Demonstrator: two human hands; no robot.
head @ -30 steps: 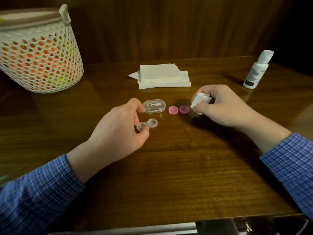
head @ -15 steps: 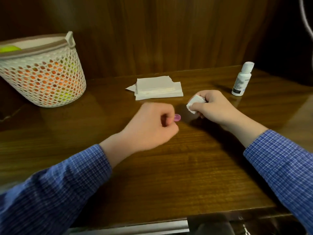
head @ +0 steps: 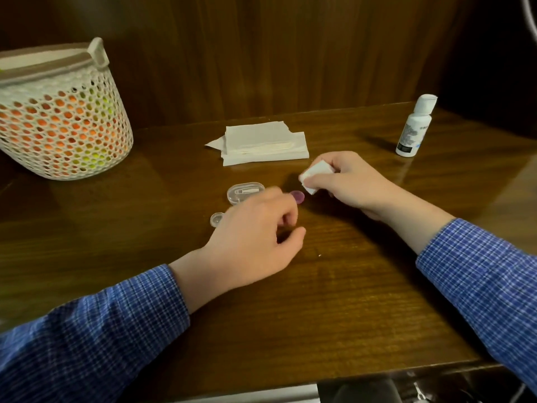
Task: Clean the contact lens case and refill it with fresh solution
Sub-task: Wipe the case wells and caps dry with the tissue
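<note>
The clear lens case (head: 216, 220) lies on the wooden table (head: 334, 286), half hidden under my left hand (head: 255, 231). That hand hovers over it with its fingers curled inward; whether they hold anything is hidden. One pink cap (head: 297, 196) lies just past its fingertips; the second cap is out of sight. My right hand (head: 354, 181) pinches a folded piece of white tissue (head: 316, 173) right of the cap. The white solution bottle (head: 414, 126) stands capped at the far right.
A clear oval box (head: 245, 192) with small tools inside sits behind my left hand. A stack of white tissues (head: 264, 144) lies further back. A white mesh basket (head: 58, 112) stands at the far left. A wooden wall backs the table.
My left hand let go of the lens case, which now lies on the table, reached to the pink caps and drew back a little. The right hand kept hold of the tissue.
</note>
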